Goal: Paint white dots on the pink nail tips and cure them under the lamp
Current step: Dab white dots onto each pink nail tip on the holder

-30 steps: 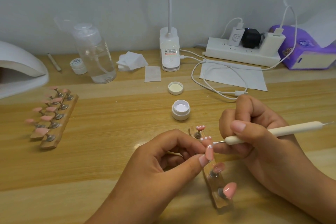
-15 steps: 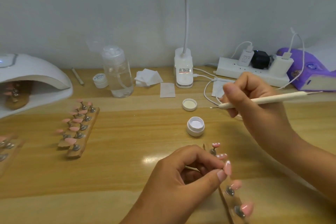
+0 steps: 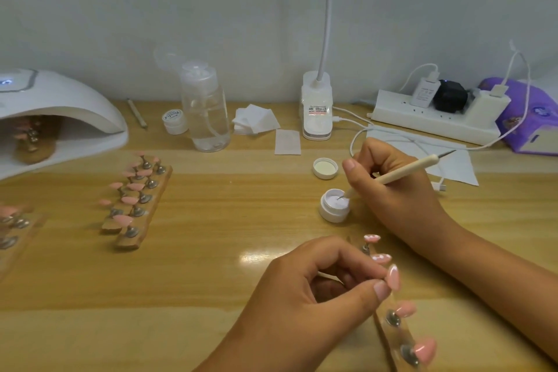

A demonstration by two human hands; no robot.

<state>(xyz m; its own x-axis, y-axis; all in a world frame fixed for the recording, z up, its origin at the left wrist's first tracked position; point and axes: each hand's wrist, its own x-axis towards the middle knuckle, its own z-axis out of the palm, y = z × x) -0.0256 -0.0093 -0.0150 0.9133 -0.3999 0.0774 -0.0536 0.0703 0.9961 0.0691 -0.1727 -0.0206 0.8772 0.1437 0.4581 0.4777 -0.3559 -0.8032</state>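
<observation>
Soft, even and fairly bright light fills the scene, leaving a pale grey-green cast on the wall (image 3: 120,9). It seems to fall from above: a small white patch of glare sits on the glossy table (image 3: 211,281), just left of the left hand (image 3: 302,296). Shadows under it and the right hand (image 3: 392,187) are faint and loose-edged. The wide lens stretches the curing lamp (image 3: 60,100) at the left edge. The clear holder (image 3: 395,341) at lower right and the left-edge holder (image 3: 15,229) are smeared; the middle is sharper, though fine detail stays muddy
</observation>
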